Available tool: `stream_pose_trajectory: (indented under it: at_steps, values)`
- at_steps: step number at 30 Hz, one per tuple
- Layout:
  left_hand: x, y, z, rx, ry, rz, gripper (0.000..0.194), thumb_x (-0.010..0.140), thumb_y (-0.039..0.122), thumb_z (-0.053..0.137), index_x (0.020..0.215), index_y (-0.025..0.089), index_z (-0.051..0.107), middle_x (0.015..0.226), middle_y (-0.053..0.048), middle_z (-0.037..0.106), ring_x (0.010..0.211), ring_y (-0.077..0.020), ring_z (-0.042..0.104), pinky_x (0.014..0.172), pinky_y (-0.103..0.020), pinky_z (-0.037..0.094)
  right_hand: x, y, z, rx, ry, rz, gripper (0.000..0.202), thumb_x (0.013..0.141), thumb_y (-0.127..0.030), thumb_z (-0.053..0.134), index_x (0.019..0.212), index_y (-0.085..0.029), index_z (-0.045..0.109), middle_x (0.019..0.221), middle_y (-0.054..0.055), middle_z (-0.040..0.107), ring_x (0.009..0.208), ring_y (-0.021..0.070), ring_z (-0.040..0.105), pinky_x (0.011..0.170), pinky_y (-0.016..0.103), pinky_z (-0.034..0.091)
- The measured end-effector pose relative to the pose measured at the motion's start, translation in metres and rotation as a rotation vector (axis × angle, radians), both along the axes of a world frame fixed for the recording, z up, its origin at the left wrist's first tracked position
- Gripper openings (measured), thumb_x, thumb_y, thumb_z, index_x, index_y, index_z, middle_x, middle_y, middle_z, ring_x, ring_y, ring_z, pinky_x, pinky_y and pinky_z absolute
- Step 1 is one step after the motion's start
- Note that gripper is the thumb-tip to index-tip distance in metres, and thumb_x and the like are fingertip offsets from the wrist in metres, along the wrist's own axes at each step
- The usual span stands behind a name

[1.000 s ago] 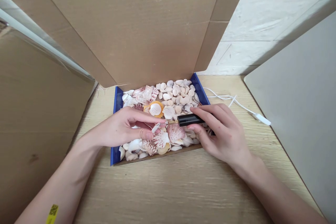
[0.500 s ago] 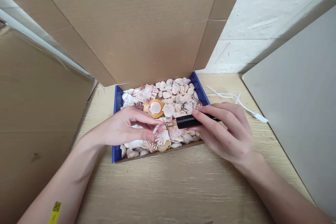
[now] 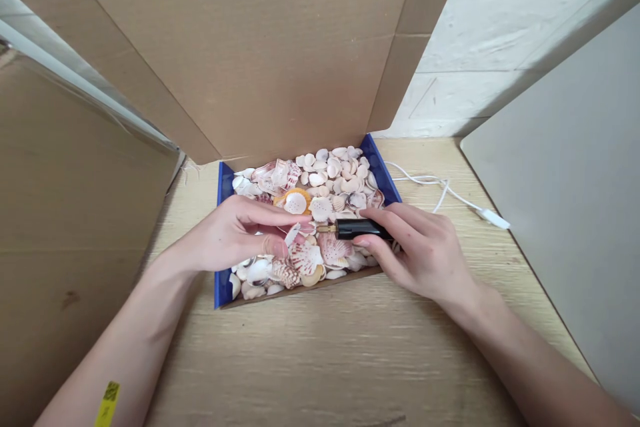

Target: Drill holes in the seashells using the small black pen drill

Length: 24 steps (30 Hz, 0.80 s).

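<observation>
Over a shallow tray [image 3: 223, 213] with blue end walls, set on the table [image 3: 300, 360]: two bare hands, each occupied.

Left hand [image 3: 235, 233]: fingers closed on a small white shell [image 3: 292, 235], pinched between thumb and fingertips, tilted on edge, above the left-middle part of the tray.

Right hand [image 3: 425, 250]: fingers wrapped about a black cylindrical tool [image 3: 357, 229], lying roughly level, its brass-coloured tip [image 3: 327, 229] pointing at the pinched shell; whether tip and shell touch cannot be told.

Tray contents: many loose shells, pale small ones [image 3: 336, 170] heaped at far right; one orange shell [image 3: 285, 200], beneath a white shell with dark dots [image 3: 296, 204]; a pinkish ribbed fan shell [image 3: 334, 248], below the tool.

Surroundings: white cable [image 3: 425, 179] with connector [image 3: 494, 218], right of the tray; upright cardboard panel [image 3: 280, 47] behind; yellow label [image 3: 107, 405] on the left forearm.
</observation>
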State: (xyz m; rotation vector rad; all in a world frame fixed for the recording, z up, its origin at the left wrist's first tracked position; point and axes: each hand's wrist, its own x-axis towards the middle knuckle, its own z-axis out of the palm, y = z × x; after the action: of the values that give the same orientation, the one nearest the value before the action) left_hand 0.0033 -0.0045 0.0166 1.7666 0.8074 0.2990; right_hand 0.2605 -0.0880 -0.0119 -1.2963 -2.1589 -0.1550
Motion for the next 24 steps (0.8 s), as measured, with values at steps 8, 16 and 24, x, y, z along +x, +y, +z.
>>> stream_pose_trajectory:
  at_steps: [8, 16, 24]
  values:
    - [0.0026, -0.0023, 0.0001, -0.088, 0.035, -0.045, 0.035, 0.080, 0.025, 0.067, 0.115, 0.028, 0.070, 0.093, -0.002, 0.074, 0.079, -0.0143, 0.063, 0.071, -0.022, 0.051, 0.0017, -0.0003, 0.0012, 0.189, -0.014, 0.053, 0.036, 0.080, -0.026, 0.070, 0.111, -0.017, 0.057, 0.092, 0.009, 0.068, 0.080, 0.0183, 0.062, 0.069, 0.032, 0.052]
    - [0.0020, -0.0023, -0.0006, 0.032, 0.029, -0.087, 0.028, 0.080, 0.026, 0.068, 0.107, 0.025, 0.073, 0.089, -0.003, 0.075, 0.076, -0.0152, 0.063, 0.067, -0.023, 0.051, -0.0016, -0.0005, 0.0072, 0.280, -0.003, 0.061, 0.033, 0.079, -0.019, 0.070, 0.110, -0.019, 0.058, 0.093, 0.008, 0.069, 0.085, 0.0194, 0.064, 0.072, 0.033, 0.054]
    - [0.0083, -0.0044, -0.0024, 0.049, -0.069, -0.034, 0.038, 0.076, 0.016, 0.071, 0.111, 0.030, 0.070, 0.078, 0.001, 0.073, 0.065, -0.0091, 0.059, 0.061, -0.018, 0.048, -0.0017, -0.0003, -0.0009, 0.098, -0.027, 0.066, 0.032, 0.083, -0.033, 0.066, 0.107, -0.014, 0.058, 0.086, 0.007, 0.069, 0.072, 0.0156, 0.063, 0.063, 0.028, 0.052]
